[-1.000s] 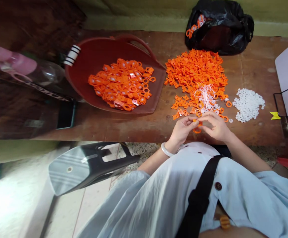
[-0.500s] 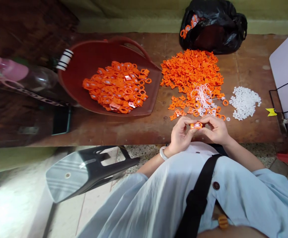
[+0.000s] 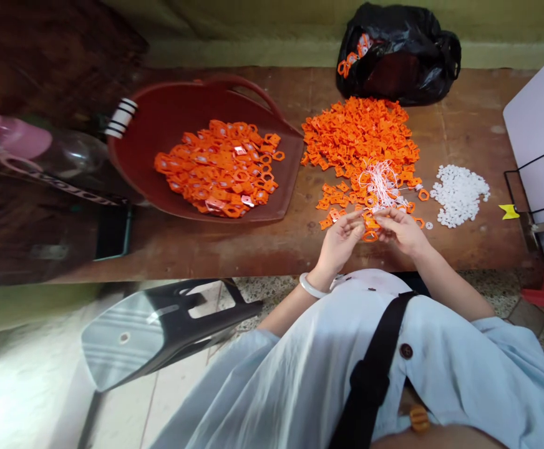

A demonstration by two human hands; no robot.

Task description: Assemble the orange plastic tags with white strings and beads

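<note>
My left hand point(image 3: 340, 242), with a white bangle point(image 3: 311, 287) at its wrist, is raised at the table's front edge, thumb and fingers drawn together. What lies in its pinch, if anything, is too small to make out. Opposite it, my right hand point(image 3: 403, 231) has its fingers closed on an orange plastic piece point(image 3: 370, 236) with a ring-shaped end, which sits between the two hands. Just beyond the fingertips lies a bundle of white strings point(image 3: 380, 182) on scattered orange parts point(image 3: 335, 197). White small parts point(image 3: 459, 194) form a pile to the right.
A large heap of orange parts point(image 3: 360, 131) lies behind the strings. On the left, a brown-red scoop basket point(image 3: 136, 143) holds many orange pieces. A black plastic bag point(image 3: 407, 56) stands at the back. Further left are a phone point(image 3: 113, 232) and a dark stool point(image 3: 126, 337) below.
Both hands have moved slightly forward, toward the strings, and a little apart. The orange piece has turned, so its ring end now shows below the fingers.
</note>
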